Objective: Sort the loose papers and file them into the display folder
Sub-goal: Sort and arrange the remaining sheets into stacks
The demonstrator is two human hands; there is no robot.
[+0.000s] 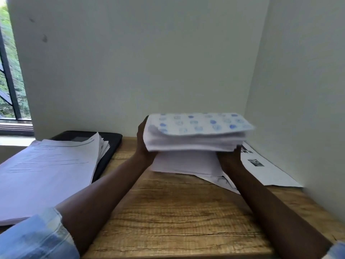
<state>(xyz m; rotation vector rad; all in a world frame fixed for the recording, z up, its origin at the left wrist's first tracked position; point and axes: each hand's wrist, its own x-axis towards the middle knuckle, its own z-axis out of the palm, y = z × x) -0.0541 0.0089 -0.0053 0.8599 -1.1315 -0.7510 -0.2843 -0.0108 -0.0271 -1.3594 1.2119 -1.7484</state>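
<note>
A thick bundle of papers (196, 135) with a blue-spotted top sheet is held up between both hands, above the loose sheets (186, 161) on the wooden table (177, 212). The left hand (144, 144) grips its left end, fingers wrapped behind. The right hand (230, 157) clasps its lower right corner from beneath.

Your left hand (144, 144) and right hand (230, 157) grip the raised paper stack (196, 136) with most fingers hidden behind and under it, and blur smears the stack's blue-spotted top sheet beyond reading. The stack covers part of the loose sheets (186, 163) on the table (177, 212); the printed pile (46, 172) at your left runs off the frame edge, its text unreadable, and hides most of the black object (112, 144) beneath it.
</note>
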